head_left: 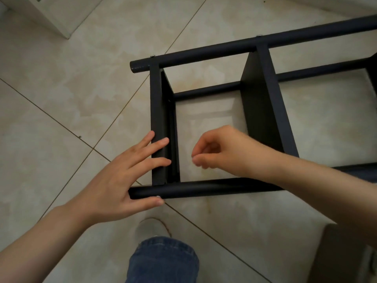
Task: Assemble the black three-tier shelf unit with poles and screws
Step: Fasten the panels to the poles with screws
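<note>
Shelf unit [263, 92], black, lying on its side on tiled floor [61, 109], center to upper right of frame. Long axis running from lower-center left toward upper right, going out of frame at right edge. Open end pointing to frame left.

Far pole [224, 48] across top, rising to the right, rounded end at left. Near pole [214, 188] across lower center, close to level. Another pole [206, 91] lower down on the floor side, between the shelves.

End shelf [158, 111] standing on edge at left, crosswise to the poles. Middle shelf [271, 123] likewise, right of center. Third shelf [374, 70] only partly seen at right edge.

Two screw heads on far pole, first screw [152, 56] above end shelf, second screw [259, 35] above middle shelf. Third screw [157, 196] on near pole, just by left thumb.

Left hand [110, 180] at lower left of unit, fingers [161, 142] straight and apart, laid across edge of end shelf, thumb touching underside of near pole's end.

Right hand [222, 152] hovering inside the bay between end and middle shelves, forearm crossing over near pole. Right fingers [199, 160] curled, tips brought together with thumb; cannot tell whether anything small pinched.

Jeans leg [163, 260] and shoe [153, 227] at bottom center. Grey box [346, 252] at lower right. White cabinet base [61, 17] at upper left.
</note>
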The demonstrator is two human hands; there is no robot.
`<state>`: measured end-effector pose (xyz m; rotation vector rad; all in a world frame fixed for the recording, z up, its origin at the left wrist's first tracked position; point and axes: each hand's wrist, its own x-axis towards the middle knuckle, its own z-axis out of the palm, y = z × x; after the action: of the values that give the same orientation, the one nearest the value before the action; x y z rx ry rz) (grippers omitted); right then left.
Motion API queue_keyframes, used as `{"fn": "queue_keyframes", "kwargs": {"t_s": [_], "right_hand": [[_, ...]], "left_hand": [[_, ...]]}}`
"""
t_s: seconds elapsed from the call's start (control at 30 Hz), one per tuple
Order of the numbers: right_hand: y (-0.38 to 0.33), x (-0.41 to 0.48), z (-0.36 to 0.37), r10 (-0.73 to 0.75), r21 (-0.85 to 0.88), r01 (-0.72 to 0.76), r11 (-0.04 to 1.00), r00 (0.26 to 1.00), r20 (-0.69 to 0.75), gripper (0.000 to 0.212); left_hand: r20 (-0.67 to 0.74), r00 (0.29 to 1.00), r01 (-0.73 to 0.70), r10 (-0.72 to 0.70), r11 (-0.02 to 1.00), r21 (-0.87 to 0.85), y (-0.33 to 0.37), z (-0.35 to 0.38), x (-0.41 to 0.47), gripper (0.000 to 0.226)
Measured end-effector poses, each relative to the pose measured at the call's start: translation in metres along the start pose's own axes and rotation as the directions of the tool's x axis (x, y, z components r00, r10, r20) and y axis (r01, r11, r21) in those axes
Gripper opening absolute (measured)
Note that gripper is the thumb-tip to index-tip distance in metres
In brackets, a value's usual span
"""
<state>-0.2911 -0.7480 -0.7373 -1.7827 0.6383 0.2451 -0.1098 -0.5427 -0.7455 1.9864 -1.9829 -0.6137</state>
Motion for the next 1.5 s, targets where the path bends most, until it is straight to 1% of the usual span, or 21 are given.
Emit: {"fn": "queue_keyframes", "kwargs": {"t_s": [0.1, 0.17, 0.23, 0.33, 0.4, 0.47, 0.57, 0.63, 0.73, 0.87, 1.1, 1.33, 1.5], "right_hand": [[-0.01, 0.026, 0.008, 0.141, 0.082, -0.159, 0.984, 0.971, 0.195, 0.007], [-0.013, 0.04, 0.012, 0.236, 0.121, -0.282, 0.952, 0.926, 0.295, 0.014], [-0.014, 0.051, 0.019, 0.293, 0.178, -0.384, 0.906, 0.872, 0.391, 0.019], [-0.008, 0.059, 0.03, 0.293, 0.226, -0.446, 0.866, 0.819, 0.494, 0.02], [-0.003, 0.061, 0.035, 0.263, 0.226, -0.445, 0.867, 0.792, 0.55, 0.013], [-0.001, 0.063, 0.036, 0.223, 0.227, -0.424, 0.876, 0.777, 0.589, 0.009], [0.001, 0.065, 0.038, 0.221, 0.211, -0.418, 0.883, 0.77, 0.598, 0.012], [0.003, 0.066, 0.039, 0.235, 0.187, -0.412, 0.892, 0.775, 0.586, 0.012], [0.004, 0.067, 0.04, 0.225, 0.222, -0.414, 0.883, 0.787, 0.574, 0.007], [0.005, 0.068, 0.04, 0.214, 0.237, -0.406, 0.883, 0.795, 0.567, 0.007], [0.005, 0.068, 0.041, 0.2, 0.204, -0.39, 0.898, 0.775, 0.599, 0.011], [0.005, 0.068, 0.042, 0.201, 0.183, -0.379, 0.907, 0.772, 0.603, 0.008], [0.005, 0.068, 0.042, 0.19, 0.197, -0.38, 0.904, 0.769, 0.61, 0.01]], "left_hand": [[-0.011, 1.0, 0.011, -0.012, 1.0, -0.023, 0.001, 0.006, -0.005, 0.062], [-0.026, 0.999, 0.019, -0.021, 0.999, -0.049, 0.0, 0.008, -0.006, 0.061], [-0.035, 0.999, 0.024, -0.026, 0.997, -0.078, 0.001, 0.01, -0.006, 0.061], [-0.036, 0.998, 0.036, -0.042, 0.989, -0.143, 0.002, 0.013, -0.006, 0.061], [-0.032, 0.998, 0.039, -0.045, 0.986, -0.162, 0.001, 0.014, -0.006, 0.062], [-0.039, 0.998, 0.041, -0.048, 0.986, -0.164, 0.0, 0.013, -0.006, 0.068], [-0.034, 0.997, 0.067, -0.074, 0.983, -0.172, 0.0, 0.013, -0.006, 0.084], [-0.028, 0.997, 0.073, -0.078, 0.985, -0.155, 0.0, 0.013, -0.007, 0.087], [-0.009, 0.999, 0.051, -0.052, 0.995, -0.082, -0.001, 0.015, -0.007, 0.085], [0.012, 1.0, 0.027, -0.026, 1.0, -0.016, -0.003, 0.016, -0.007, 0.086], [0.0, 1.0, 0.014, -0.014, 1.0, -0.028, -0.005, 0.018, -0.007, 0.084], [-0.013, 1.0, 0.006, -0.007, 0.999, -0.042, -0.007, 0.021, -0.006, 0.084], [-0.024, 1.0, 0.003, -0.004, 0.999, -0.051, -0.007, 0.022, -0.006, 0.083]]}}
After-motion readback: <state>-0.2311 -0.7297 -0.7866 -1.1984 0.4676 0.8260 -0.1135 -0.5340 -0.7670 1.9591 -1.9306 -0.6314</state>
